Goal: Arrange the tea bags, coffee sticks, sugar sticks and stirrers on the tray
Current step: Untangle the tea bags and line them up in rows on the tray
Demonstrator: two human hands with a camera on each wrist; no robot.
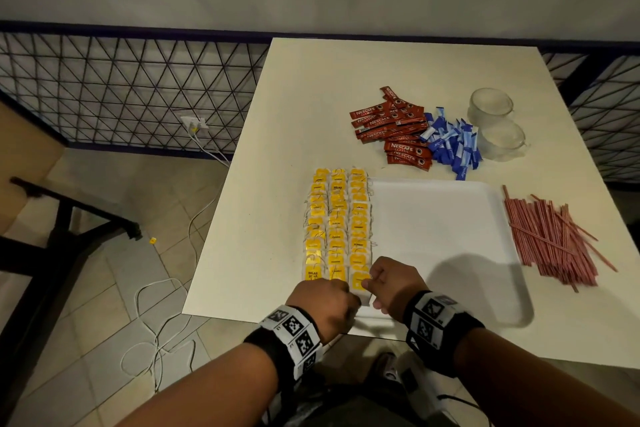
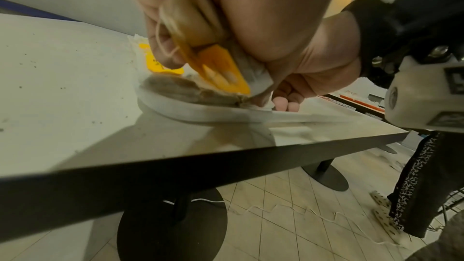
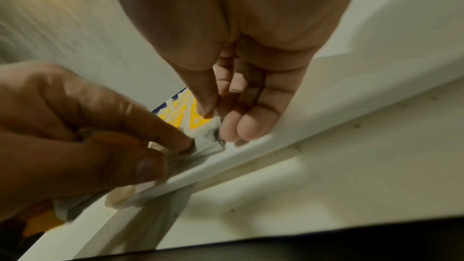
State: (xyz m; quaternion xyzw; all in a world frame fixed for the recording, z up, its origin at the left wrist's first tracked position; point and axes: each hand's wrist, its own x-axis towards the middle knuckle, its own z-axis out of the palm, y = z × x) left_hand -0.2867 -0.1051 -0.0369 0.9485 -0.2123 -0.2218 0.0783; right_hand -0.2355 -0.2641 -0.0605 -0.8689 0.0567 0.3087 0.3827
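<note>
Three columns of yellow-tagged tea bags (image 1: 337, 218) lie along the left side of the white tray (image 1: 440, 236). Both hands meet at the near end of these columns. My left hand (image 1: 348, 296) grips a small bunch of tea bags (image 2: 220, 66) just above the tray rim (image 2: 200, 114). My right hand (image 1: 367, 284) pinches the top edge of the nearest tea bag (image 3: 208, 142) between thumb and forefinger, just over the rim (image 3: 251, 156). Red coffee sticks (image 1: 391, 128), blue sugar sticks (image 1: 450, 146) and red stirrers (image 1: 550, 239) lie in loose piles on the table beside the tray.
Two glass cups (image 1: 491, 107) stand at the back right of the white table (image 1: 277, 135). The table's near edge runs just under my wrists. A mesh fence (image 1: 121, 87), cables on the tiled floor (image 1: 156, 322) and a dark stand are to the left.
</note>
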